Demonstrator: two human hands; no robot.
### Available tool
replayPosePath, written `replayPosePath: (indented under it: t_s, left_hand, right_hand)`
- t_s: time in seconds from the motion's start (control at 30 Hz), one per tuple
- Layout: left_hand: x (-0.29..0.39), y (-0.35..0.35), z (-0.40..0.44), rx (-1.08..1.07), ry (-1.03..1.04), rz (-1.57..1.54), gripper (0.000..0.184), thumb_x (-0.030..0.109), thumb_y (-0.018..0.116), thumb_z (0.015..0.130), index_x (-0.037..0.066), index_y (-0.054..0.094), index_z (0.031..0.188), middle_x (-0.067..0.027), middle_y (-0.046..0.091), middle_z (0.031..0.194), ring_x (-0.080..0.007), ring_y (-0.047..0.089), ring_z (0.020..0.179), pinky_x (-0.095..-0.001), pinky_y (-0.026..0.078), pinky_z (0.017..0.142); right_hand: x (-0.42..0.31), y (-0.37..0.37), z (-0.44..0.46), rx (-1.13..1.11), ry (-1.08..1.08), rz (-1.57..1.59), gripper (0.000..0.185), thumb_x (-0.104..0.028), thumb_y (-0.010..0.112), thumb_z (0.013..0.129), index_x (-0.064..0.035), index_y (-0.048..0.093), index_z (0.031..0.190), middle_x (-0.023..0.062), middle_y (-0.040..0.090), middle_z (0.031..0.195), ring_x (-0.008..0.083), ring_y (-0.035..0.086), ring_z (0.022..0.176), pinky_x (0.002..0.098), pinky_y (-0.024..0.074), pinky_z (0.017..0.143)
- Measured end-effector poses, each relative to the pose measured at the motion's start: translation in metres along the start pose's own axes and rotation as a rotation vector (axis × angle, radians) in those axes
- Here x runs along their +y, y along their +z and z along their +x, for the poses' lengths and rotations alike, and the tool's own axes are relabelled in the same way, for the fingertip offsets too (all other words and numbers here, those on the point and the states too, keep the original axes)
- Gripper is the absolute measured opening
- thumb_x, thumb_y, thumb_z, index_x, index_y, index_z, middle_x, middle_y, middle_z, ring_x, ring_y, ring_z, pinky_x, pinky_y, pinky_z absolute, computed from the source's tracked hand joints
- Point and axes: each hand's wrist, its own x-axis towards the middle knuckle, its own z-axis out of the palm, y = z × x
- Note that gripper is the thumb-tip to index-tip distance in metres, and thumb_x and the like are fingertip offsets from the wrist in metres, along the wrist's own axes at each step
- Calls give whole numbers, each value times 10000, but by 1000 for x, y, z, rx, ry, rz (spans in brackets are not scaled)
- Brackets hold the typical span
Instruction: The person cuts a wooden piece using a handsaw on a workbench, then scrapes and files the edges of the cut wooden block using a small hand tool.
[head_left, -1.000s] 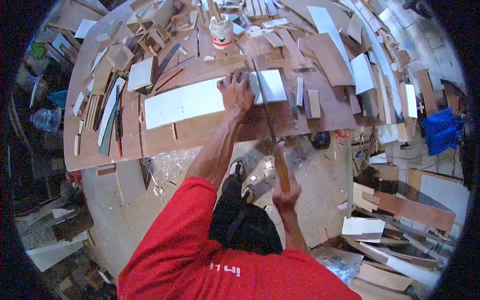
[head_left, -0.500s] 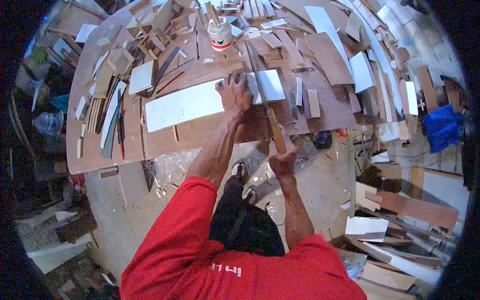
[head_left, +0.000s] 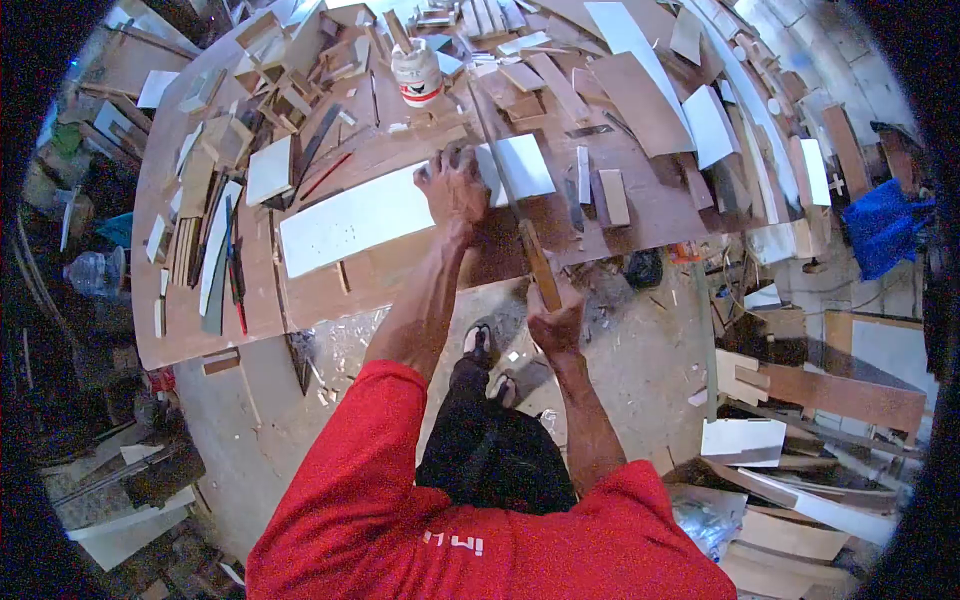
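A long white board lies on the brown worktable, slanting up to the right. My left hand presses down on it from above, fingers spread and bent near the far edge. In my closed right hand is the wooden handle of a handsaw, just off the table's near edge. Its narrow dark blade crosses the board to the right of my left hand, with a shorter stretch of board on the far side of the blade. How deep the blade sits in the board I cannot tell.
A white plastic tub holding sticks stands behind the board. A red pencil-like stick, wood offcuts and several panels surround the board. More boards are piled on the floor at right.
My right hand and the saw have drawn slightly back toward me and left. The whole view has shifted a little. My left hand stays on the board.
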Motion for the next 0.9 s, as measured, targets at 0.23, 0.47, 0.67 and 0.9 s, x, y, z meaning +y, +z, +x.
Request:
replayPosePath:
  t_s: [0.23, 0.47, 0.67, 0.9]
  left_hand:
    - [-3, 1, 0, 1, 5, 12, 559, 222, 678, 669, 205, 590, 1221, -58, 564, 1251, -271, 457, 1219, -520, 284, 1003]
    - [1, -2, 2, -20, -12, -5, 533, 202, 642, 674, 191, 591, 1204, -37, 556, 1262, -266, 467, 1206, -519, 297, 995]
    - [-4, 6, 4, -38, 7, 29, 543, 203, 651, 665, 194, 593, 1204, -28, 540, 1286, -264, 459, 1215, -525, 298, 993]
    - [-6, 3, -10, -36, 37, -19, 598, 248, 649, 655, 167, 556, 1241, -114, 525, 1289, -307, 439, 1230, -571, 295, 963]
  right_hand:
    - [10, 1, 3, -123, 77, 149, 513, -98, 563, 849, -19, 488, 1351, 48, 570, 766, 132, 537, 614, 305, 467, 579]
    - [-12, -35, -63, -4, -5, 111, 423, -238, 474, 935, 22, 533, 1264, 146, 618, 785, 249, 579, 637, 366, 449, 575]
    - [-40, -55, -87, 9, 221, 186, 321, -229, 484, 948, 19, 614, 1105, 94, 553, 614, 204, 508, 512, 353, 414, 506]
    - [10, -6, -9, -87, -70, 105, 401, -181, 524, 895, 2, 547, 1250, 208, 587, 694, 312, 551, 531, 419, 406, 497]
